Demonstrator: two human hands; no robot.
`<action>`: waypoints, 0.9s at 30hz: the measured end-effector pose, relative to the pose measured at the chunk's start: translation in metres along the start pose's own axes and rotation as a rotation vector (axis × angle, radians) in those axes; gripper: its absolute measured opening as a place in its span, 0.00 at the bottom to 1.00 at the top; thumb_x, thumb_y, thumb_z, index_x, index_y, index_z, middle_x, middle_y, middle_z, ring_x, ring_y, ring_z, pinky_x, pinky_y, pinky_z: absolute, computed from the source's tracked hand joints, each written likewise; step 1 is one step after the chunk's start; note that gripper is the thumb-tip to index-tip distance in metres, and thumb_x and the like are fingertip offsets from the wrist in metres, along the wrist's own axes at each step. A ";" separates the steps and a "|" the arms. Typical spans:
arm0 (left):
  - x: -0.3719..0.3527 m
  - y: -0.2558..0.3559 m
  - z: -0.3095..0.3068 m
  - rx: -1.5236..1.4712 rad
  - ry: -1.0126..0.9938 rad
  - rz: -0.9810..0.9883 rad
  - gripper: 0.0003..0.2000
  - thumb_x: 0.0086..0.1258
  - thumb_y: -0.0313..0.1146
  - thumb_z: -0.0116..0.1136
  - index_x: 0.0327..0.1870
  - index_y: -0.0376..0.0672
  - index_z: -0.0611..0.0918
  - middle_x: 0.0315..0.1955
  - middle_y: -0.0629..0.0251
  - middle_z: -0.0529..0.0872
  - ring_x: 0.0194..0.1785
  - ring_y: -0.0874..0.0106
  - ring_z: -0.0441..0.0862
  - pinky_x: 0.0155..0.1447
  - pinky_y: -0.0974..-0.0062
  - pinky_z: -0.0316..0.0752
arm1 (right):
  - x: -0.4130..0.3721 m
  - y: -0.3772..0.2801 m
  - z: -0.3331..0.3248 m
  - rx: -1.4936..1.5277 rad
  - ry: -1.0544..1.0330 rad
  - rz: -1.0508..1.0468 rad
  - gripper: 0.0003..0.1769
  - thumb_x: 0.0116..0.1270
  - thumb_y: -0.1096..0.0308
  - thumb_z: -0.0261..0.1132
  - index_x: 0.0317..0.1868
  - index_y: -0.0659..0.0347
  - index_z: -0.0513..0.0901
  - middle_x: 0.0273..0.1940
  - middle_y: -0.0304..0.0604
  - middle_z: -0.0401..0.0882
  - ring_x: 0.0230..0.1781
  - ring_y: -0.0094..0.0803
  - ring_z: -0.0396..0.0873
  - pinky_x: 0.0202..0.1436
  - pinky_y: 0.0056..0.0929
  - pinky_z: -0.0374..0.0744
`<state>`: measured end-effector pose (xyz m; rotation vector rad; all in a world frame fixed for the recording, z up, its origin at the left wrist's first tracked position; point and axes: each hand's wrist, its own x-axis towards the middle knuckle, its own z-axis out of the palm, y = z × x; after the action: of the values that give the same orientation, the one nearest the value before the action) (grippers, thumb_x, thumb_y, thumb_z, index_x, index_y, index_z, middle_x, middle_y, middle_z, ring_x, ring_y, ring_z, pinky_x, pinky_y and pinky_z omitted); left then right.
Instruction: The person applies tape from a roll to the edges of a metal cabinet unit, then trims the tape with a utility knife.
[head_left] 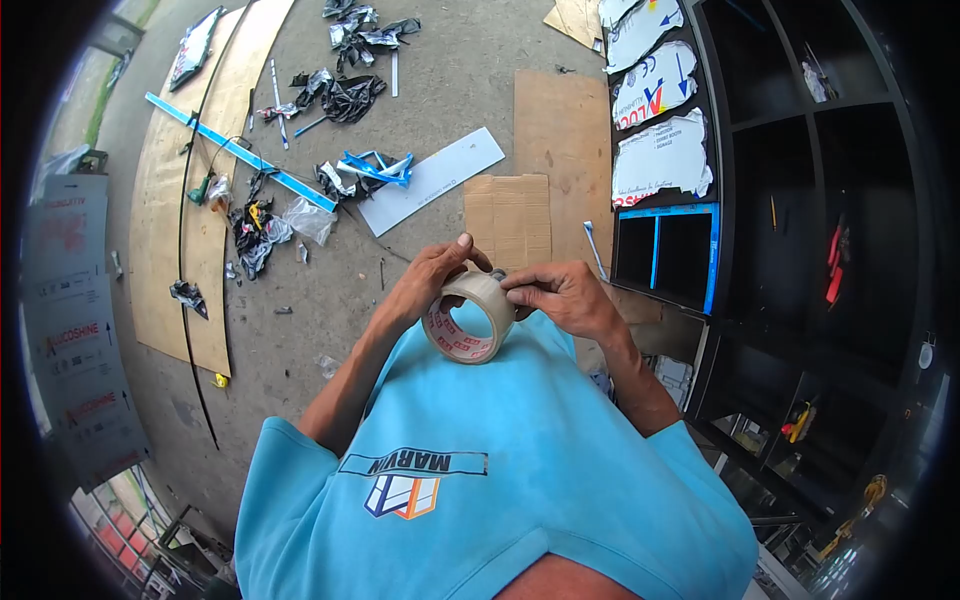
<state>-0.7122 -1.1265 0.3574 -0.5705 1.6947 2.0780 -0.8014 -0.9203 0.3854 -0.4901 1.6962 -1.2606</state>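
Observation:
A wide roll of packing tape (488, 292) stands on edge against my light blue shirt (480, 420), its printed cardboard core turned toward me. My left hand (435, 278) is closed round its left side, with a finger reaching over the top. On the other side, my right hand (568, 298) pinches at the tape's outer surface near the upper right, thumb and forefinger pressed together. A small dark bit shows at the fingertips there. The far side of the roll is hidden.
On the concrete floor lie cardboard (507, 215), a pale panel (430, 182), a blue-edged strip (240, 152) and crumpled black wrapping (350, 98). A black shelf unit (770, 150) stands at the right, with red-handled pliers (834, 265) in it. Wrapped boards (80, 330) lean at left.

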 end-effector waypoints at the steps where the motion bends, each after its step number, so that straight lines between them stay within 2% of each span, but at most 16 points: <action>1: 0.002 0.005 0.007 0.011 0.023 -0.014 0.32 0.73 0.64 0.40 0.40 0.39 0.83 0.23 0.67 0.81 0.21 0.82 0.73 0.21 0.83 0.65 | -0.002 0.001 -0.005 0.014 0.008 -0.003 0.12 0.66 0.76 0.65 0.50 0.65 0.84 0.38 0.46 0.86 0.39 0.27 0.84 0.44 0.25 0.83; 3: 0.009 0.013 0.019 0.030 0.000 -0.010 0.32 0.73 0.64 0.40 0.40 0.39 0.82 0.21 0.69 0.78 0.20 0.81 0.71 0.21 0.83 0.65 | -0.005 0.001 -0.017 0.248 0.039 0.035 0.17 0.64 0.77 0.65 0.55 0.64 0.81 0.38 0.46 0.87 0.41 0.29 0.85 0.47 0.27 0.84; 4: 0.013 0.016 0.027 0.028 -0.015 -0.005 0.32 0.73 0.64 0.40 0.40 0.38 0.82 0.19 0.71 0.75 0.19 0.81 0.70 0.20 0.82 0.64 | -0.009 0.001 -0.022 0.258 0.056 0.036 0.17 0.64 0.77 0.65 0.55 0.64 0.81 0.38 0.46 0.87 0.41 0.29 0.85 0.47 0.27 0.84; 6: 0.023 0.019 0.039 0.038 -0.022 -0.017 0.32 0.73 0.64 0.40 0.40 0.39 0.82 0.19 0.71 0.76 0.19 0.81 0.70 0.20 0.82 0.64 | -0.017 0.001 -0.032 0.039 0.160 -0.212 0.26 0.63 0.78 0.65 0.62 0.61 0.75 0.40 0.45 0.87 0.42 0.31 0.85 0.50 0.29 0.84; 7: 0.027 0.020 0.044 0.044 -0.012 -0.021 0.32 0.73 0.64 0.40 0.40 0.39 0.82 0.19 0.71 0.76 0.19 0.81 0.70 0.20 0.82 0.64 | -0.021 0.001 -0.038 0.041 0.167 -0.210 0.26 0.63 0.78 0.65 0.62 0.61 0.75 0.40 0.45 0.87 0.42 0.31 0.85 0.50 0.29 0.84; 9: 0.036 0.023 0.054 0.056 -0.024 -0.023 0.32 0.73 0.64 0.39 0.40 0.40 0.82 0.19 0.70 0.76 0.19 0.81 0.70 0.20 0.83 0.64 | -0.026 0.001 -0.049 -0.097 0.160 -0.233 0.32 0.62 0.79 0.65 0.67 0.58 0.69 0.40 0.45 0.86 0.42 0.32 0.86 0.48 0.31 0.84; 13: 0.047 0.027 0.069 0.074 -0.001 -0.045 0.32 0.73 0.64 0.39 0.41 0.40 0.82 0.18 0.70 0.75 0.19 0.81 0.69 0.20 0.83 0.63 | -0.023 0.001 -0.072 -0.104 0.119 -0.172 0.35 0.62 0.80 0.64 0.70 0.56 0.65 0.37 0.45 0.86 0.40 0.36 0.86 0.47 0.34 0.83; 15: 0.051 0.030 0.070 0.066 0.000 -0.053 0.32 0.74 0.64 0.39 0.41 0.40 0.82 0.18 0.71 0.75 0.19 0.81 0.69 0.21 0.83 0.63 | -0.019 0.001 -0.078 -0.321 0.092 -0.341 0.39 0.64 0.83 0.61 0.73 0.54 0.59 0.38 0.47 0.85 0.37 0.32 0.85 0.43 0.33 0.82; 16: 0.051 0.032 0.070 0.068 0.002 -0.044 0.32 0.74 0.64 0.38 0.41 0.40 0.82 0.18 0.71 0.75 0.18 0.81 0.69 0.21 0.82 0.63 | -0.018 0.002 -0.078 -0.317 0.078 -0.342 0.39 0.64 0.83 0.61 0.73 0.54 0.59 0.38 0.47 0.85 0.37 0.32 0.85 0.43 0.33 0.82; 18: 0.051 0.033 0.070 0.063 0.020 -0.036 0.32 0.74 0.64 0.38 0.42 0.40 0.82 0.18 0.71 0.75 0.18 0.81 0.69 0.20 0.82 0.62 | -0.012 0.001 -0.075 -0.492 0.078 -0.464 0.39 0.66 0.82 0.57 0.75 0.54 0.54 0.37 0.47 0.80 0.34 0.33 0.81 0.41 0.36 0.79; 19: 0.051 0.030 0.069 0.034 0.087 -0.019 0.33 0.74 0.65 0.37 0.41 0.40 0.82 0.17 0.71 0.75 0.18 0.81 0.69 0.20 0.81 0.62 | -0.008 -0.001 -0.077 -0.493 0.062 -0.473 0.39 0.66 0.82 0.57 0.75 0.54 0.54 0.37 0.47 0.80 0.34 0.33 0.81 0.41 0.36 0.79; 21: 0.053 0.026 0.064 0.000 0.170 -0.008 0.33 0.74 0.65 0.36 0.41 0.39 0.82 0.17 0.71 0.75 0.17 0.81 0.69 0.20 0.81 0.62 | 0.001 -0.003 -0.079 -0.382 -0.030 -0.408 0.38 0.66 0.81 0.53 0.75 0.55 0.51 0.37 0.45 0.74 0.33 0.31 0.76 0.41 0.34 0.77; 25: 0.063 0.035 0.045 -0.013 0.160 -0.033 0.35 0.73 0.66 0.34 0.39 0.39 0.81 0.15 0.70 0.74 0.17 0.81 0.69 0.19 0.80 0.61 | 0.031 -0.007 -0.088 -0.233 -0.219 -0.282 0.35 0.68 0.78 0.50 0.75 0.57 0.51 0.37 0.41 0.69 0.33 0.27 0.69 0.40 0.27 0.74; 27: 0.072 0.042 0.031 -0.022 0.142 -0.056 0.35 0.73 0.66 0.34 0.38 0.39 0.81 0.15 0.70 0.73 0.16 0.81 0.69 0.19 0.80 0.61 | 0.049 -0.015 -0.093 0.020 -0.303 -0.100 0.30 0.69 0.78 0.54 0.71 0.61 0.61 0.39 0.40 0.71 0.36 0.26 0.73 0.42 0.26 0.76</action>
<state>-0.7974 -1.1001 0.3583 -0.7803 1.7138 2.0619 -0.9072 -0.9148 0.3801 -0.7234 1.4179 -1.2041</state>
